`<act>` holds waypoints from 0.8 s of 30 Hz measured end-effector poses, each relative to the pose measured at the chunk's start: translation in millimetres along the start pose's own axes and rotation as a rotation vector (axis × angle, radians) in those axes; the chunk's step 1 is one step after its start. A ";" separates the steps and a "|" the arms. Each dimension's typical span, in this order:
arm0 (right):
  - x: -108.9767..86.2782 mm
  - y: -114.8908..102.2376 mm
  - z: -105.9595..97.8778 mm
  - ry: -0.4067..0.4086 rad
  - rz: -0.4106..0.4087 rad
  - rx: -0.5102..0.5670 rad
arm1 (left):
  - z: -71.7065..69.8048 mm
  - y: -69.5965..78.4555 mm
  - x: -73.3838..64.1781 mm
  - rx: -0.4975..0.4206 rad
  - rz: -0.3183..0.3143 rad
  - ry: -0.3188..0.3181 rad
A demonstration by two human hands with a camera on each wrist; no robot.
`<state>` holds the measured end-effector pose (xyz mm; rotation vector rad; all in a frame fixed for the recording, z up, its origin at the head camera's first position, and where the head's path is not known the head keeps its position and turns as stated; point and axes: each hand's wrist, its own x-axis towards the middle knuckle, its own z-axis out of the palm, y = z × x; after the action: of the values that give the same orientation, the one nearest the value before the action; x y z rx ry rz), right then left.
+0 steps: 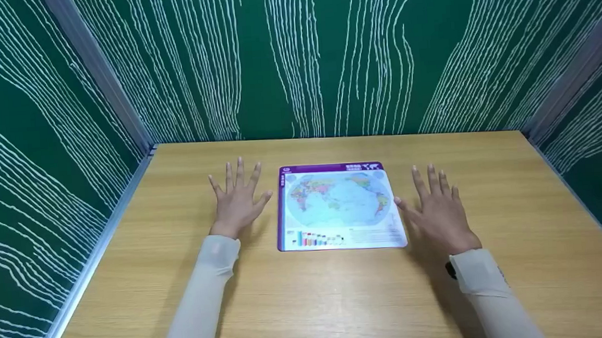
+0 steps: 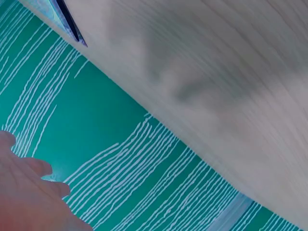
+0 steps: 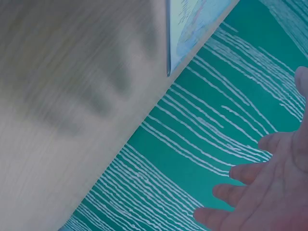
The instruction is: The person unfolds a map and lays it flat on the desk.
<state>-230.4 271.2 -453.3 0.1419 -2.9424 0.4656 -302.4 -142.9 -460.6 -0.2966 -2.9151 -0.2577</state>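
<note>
A world map sheet [image 1: 338, 203] with a purple border lies flat on the wooden table, near its middle. To its left my left hand [image 1: 236, 207] is spread with fingers straight, apart from the sheet. On the other side, my right hand [image 1: 441, 215] is also spread, its thumb tip close to the sheet's right edge; whether it touches cannot be told. Both hands hold nothing and cast shadows on the wood. The left wrist view has part of the left hand [image 2: 29, 192] and a corner of the map sheet [image 2: 57, 17]; the right wrist view has the right hand [image 3: 269, 192].
The wooden table [image 1: 319, 303] ends at the back against a green panel [image 1: 254, 88] with wavy white lines. Similar panels stand on the left and right, joined by grey metal posts [image 1: 101, 66]. A dark object [image 1: 450, 270] shows at the right sleeve's cuff.
</note>
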 end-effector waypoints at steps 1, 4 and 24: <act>-0.9 -1.1 0.5 -0.012 -0.001 0.012 | 1.1 0.4 1.0 -0.014 0.009 -0.009; -3.8 -4.7 3.0 -0.057 0.003 0.052 | 3.9 1.9 4.3 -0.061 0.039 -0.049; -29.5 -35.4 39.8 -0.242 -0.146 0.124 | 22.7 10.9 7.4 -0.085 0.196 -0.346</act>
<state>-202.9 227.2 -485.2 0.4550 -3.1050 0.6507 -311.3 -126.6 -479.2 -0.7013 -3.1831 -0.3292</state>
